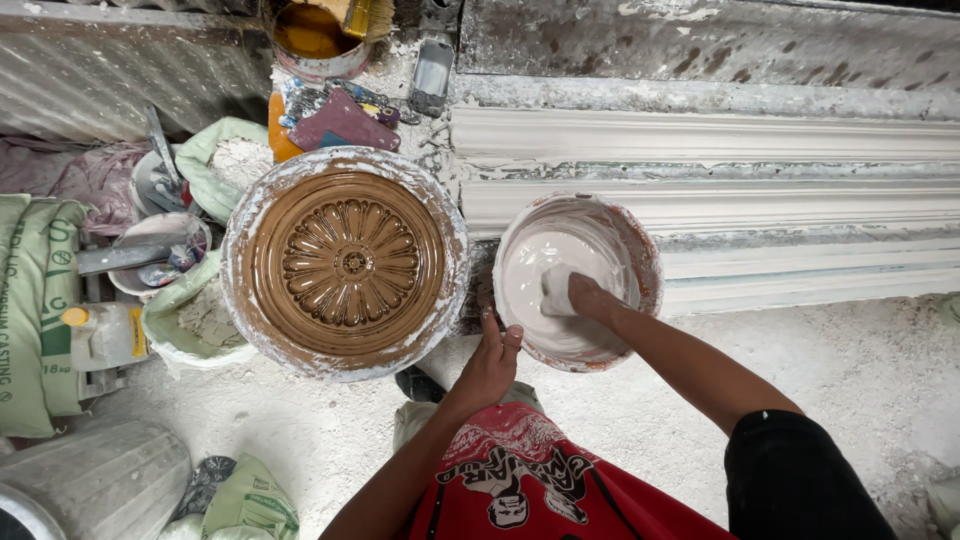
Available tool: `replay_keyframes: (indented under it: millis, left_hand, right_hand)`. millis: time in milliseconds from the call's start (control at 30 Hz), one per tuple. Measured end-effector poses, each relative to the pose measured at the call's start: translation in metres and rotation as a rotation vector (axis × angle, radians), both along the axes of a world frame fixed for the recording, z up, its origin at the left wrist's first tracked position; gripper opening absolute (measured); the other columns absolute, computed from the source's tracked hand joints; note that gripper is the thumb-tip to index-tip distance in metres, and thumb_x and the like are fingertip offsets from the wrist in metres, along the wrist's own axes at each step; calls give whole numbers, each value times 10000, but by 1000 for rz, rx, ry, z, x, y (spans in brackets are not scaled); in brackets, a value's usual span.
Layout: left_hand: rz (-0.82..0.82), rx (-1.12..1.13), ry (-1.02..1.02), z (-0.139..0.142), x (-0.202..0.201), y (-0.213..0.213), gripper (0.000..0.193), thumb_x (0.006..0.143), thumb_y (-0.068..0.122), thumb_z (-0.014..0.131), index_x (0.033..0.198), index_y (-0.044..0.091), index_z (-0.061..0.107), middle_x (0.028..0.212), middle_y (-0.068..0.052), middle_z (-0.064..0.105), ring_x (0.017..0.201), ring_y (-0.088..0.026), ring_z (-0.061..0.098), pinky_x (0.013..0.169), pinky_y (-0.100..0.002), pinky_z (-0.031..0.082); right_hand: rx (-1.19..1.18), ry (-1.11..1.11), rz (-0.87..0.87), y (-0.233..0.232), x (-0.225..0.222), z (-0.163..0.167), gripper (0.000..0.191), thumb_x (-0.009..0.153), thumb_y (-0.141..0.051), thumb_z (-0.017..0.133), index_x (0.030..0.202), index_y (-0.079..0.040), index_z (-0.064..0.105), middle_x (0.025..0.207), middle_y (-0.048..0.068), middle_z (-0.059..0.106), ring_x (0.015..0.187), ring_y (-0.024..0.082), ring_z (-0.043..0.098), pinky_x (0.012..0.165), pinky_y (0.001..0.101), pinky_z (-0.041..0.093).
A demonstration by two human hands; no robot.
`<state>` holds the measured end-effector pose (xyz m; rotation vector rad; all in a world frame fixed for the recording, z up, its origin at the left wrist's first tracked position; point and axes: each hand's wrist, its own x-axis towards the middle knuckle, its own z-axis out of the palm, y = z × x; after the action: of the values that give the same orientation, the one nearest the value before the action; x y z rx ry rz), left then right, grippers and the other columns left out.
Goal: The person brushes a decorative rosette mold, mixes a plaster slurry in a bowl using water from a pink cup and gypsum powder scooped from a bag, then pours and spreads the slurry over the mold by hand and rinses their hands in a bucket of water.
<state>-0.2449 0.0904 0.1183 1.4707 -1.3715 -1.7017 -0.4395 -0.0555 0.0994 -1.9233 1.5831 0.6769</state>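
From the head view, the bucket of white plaster (578, 282) sits on the dusty floor (860, 380), just right of the round brown rosette mould (346, 263). The left hand (490, 362) grips the bucket's near rim, fingers curled over it. The right hand (590, 296) is sunk in the wet mix, clutching a pale lump (556, 290). Mixing looks under way; further stirring needs the rim held steady.

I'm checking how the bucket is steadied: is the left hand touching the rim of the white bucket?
Touching. The head view shows the left hand with its fingers laid over the near rim of the white bucket, while the right hand is inside it in the white mix.
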Motion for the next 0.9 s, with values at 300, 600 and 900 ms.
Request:
replay_keyframes:
  millis: [300,600,900]
  left_hand:
    - [4,73,-3,10,1,-2,882,1025,589,260,1580,-37,-19,1570,-325,334,1472,-432,356,1176,-441,327]
    - [10,35,-10,-2,-2,0,892,1035,596,259,1582,-50,-22,1574,-345,312,1474,-446,347,1184,-441,321]
    - [10,18,-12,-1,-1,2,906,1036,593,268,1578,-58,-53,1604,-338,256,1496,-436,308,1198,-422,298]
  right_hand:
    - [-87,-57,358,32,3,-64,368,785,-207,652,1097,-13,637,1127,260,568,1044,415,603,942,493,483]
    - [-197,-51,491,10,5,-31,553,837,-263,620,1329,-45,492,1412,207,403,1285,408,451,1085,523,347]
    - [-102,244,517,21,-19,-4,736,818,-262,663,1466,-16,413,1491,217,372,1382,392,416,1134,495,334]
